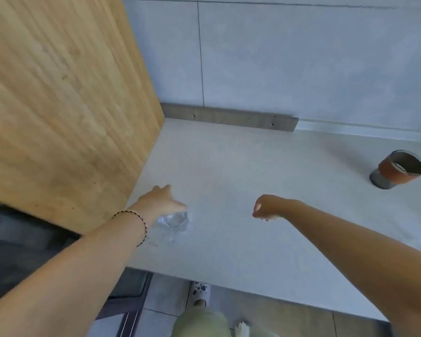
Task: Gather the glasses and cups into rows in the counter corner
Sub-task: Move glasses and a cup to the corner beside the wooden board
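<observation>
Near the front left of the pale tabletop (241,171), seen from the head camera, the left hand (159,199) reaches forward with the forearm stretched from the lower left, wrist level and a thin beaded bracelet (141,223) around it. Its fingers curl down over the rim of a clear glass (173,221), which stands on the tabletop just beside the tall wooden panel (66,105) that walls off the left side; the grip looks closed on the glass from above, though blur softens the fingertips. The right hand (265,207) hangs above the tabletop well apart from the glass, forearm coming in from the lower right, wrist bent so the knuckles face forward and the fingers are folded loosely inward, pinching nothing that can be made out. A rust-coloured cup (397,169) with a grey base stands far to the right, tilted by the wide lens, away from both hands. At the back, a grey strip (229,116) runs along the foot of the tiled wall (301,57), meeting the wooden panel at the corner. Below the tabletop edge a slipper (201,290) shows on the floor.
</observation>
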`<state>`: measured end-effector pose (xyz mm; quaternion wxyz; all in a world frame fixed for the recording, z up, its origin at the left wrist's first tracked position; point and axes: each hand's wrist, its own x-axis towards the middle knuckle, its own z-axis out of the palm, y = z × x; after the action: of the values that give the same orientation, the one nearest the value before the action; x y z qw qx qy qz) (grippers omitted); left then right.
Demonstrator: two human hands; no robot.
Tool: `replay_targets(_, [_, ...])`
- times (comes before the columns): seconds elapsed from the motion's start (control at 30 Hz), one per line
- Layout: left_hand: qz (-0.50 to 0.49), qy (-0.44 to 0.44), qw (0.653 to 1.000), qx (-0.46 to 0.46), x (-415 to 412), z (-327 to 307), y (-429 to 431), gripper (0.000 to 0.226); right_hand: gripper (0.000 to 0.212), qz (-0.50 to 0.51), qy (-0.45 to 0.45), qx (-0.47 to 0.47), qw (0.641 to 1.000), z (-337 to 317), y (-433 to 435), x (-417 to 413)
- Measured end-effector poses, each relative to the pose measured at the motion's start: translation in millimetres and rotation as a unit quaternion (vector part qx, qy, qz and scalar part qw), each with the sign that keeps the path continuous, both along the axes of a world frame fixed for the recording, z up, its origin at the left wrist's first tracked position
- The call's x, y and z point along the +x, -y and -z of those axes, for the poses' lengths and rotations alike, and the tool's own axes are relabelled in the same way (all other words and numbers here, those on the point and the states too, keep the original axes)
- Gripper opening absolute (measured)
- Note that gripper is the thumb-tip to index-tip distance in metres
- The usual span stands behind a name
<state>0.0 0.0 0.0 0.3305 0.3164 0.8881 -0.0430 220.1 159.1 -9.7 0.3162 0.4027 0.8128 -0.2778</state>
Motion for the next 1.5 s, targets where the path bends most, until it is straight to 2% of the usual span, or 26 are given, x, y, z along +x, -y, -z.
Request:
replay_targets(0.07, [0.029,0.024,0.997,-0.071,0.7,12.0,-6.3,0.091,0.027,0.014,0.007,0.003,1.000,10.9,-5.9,-14.6])
replay_targets(0.1, [0.046,0.031,0.993,-0.106,2.9,20.1,-8.9,0.094,0.030,0.020,0.015,0.005,1.000,14.5,-7.2,-21.0])
replay_targets(0.27, [0.075,0.041,0.985,-0.147,1.4,39.1,-20.9,0.075,0.035,0.031,0.027,0.003,0.999,27.4,-15.8,-50.8])
replay_targets(0.4, [0.126,0.052,0.980,-0.148,-29.7,34.3,-47.1,0.075,0.034,0.057,0.012,0.002,0.998,32.6,-33.2,-66.3])
replay_targets(0.57, [0.084,0.054,0.992,-0.071,-98.2,13.0,-115.7,0.081,0.034,0.090,0.009,0.009,0.996,32.4,-64.9,-83.5])
replay_targets(0.7, [0.064,-0.010,0.998,-0.001,-144.3,8.4,-176.2,0.077,0.033,0.114,-0.005,0.024,0.993,33.6,-91.6,-101.4])
replay_targets(0.87, [0.140,-0.088,0.986,-0.017,-175.1,13.2,-233.2,0.075,0.032,0.142,-0.003,0.024,0.990,45.4,-113.0,-116.4])
replay_targets(0.93, [0.160,-0.088,0.983,-0.029,-182.2,17.5,-248.6,0.069,0.032,0.148,0.000,0.021,0.989,50.5,-117.5,-118.2])
replay_targets(1.03, [0.158,-0.074,0.984,-0.044,-188.7,23.0,-264.2,0.072,0.032,0.154,0.009,0.011,0.988,57.0,-122.0,-119.4])
replay_targets(1.2, [0.162,-0.050,0.985,0.006,-197.0,29.4,-273.5,0.078,0.034,0.157,0.022,0.004,0.987,60.0,-124.2,-117.7])
replay_targets(1.3, [0.195,-0.074,0.978,0.027,-192.8,30.5,-264.0,0.079,0.035,0.158,0.025,0.007,0.987,57.4,-121.5,-114.0])
replay_targets(1.4, [0.250,-0.120,0.958,0.075,-174.6,26.9,-249.1,0.065,0.036,0.157,0.020,0.004,0.987,51.1,-115.5,-105.1])
replay_targets(1.5, [0.281,-0.108,0.942,0.145,-136.3,20.0,-235.1,0.036,0.035,0.161,0.010,0.001,0.987,41.9,-106.9,-88.7])
